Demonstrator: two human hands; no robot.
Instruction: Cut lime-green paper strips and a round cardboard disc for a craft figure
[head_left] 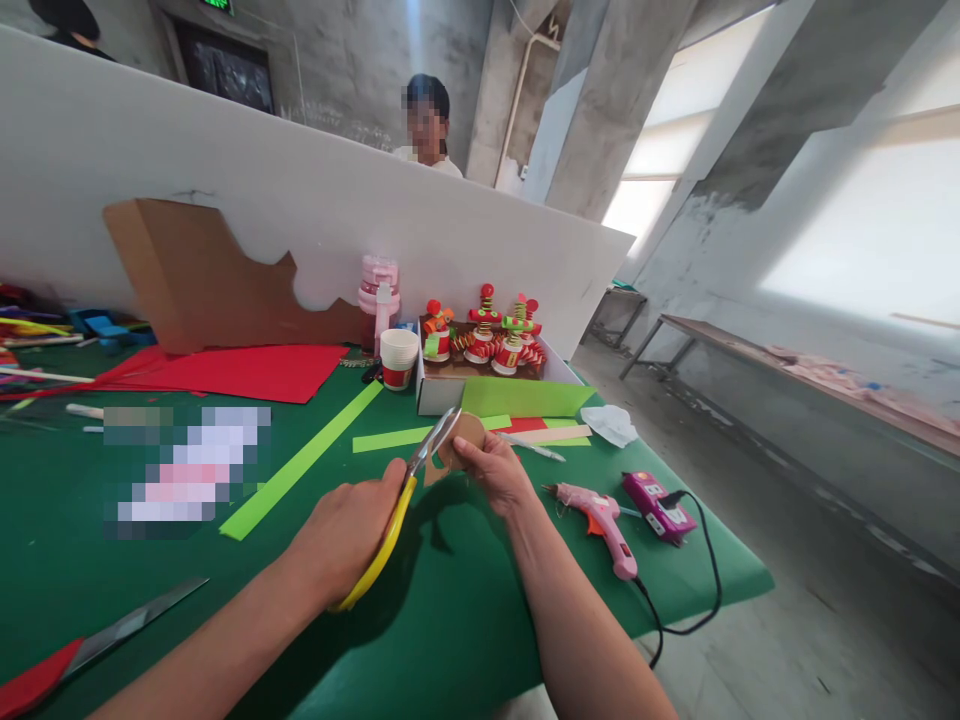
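My left hand (349, 530) is closed round the yellow handles of a pair of scissors (386, 540). The metal blades point up and to the right, against the edge of a piece of brown cardboard (466, 432). Between thumb and fingers, my right hand (495, 468) pinches this piece, which has a rounded outline and a ragged strip at its lower left. Behind it, green paper strips (409, 437) and a white pen (534, 447) lie on the green table. A pink hot glue gun (600, 520) rests to the right of my right hand.
A box (439, 397) holds several red and green paper figures; paper cups (398, 355) and a pink bottle (379, 300) stand beside it. A purple power strip (660, 508) lies near the right edge, its cord hanging over. Red-handled scissors (105, 635) lie at lower left. A person (429, 120) is behind the white partition.
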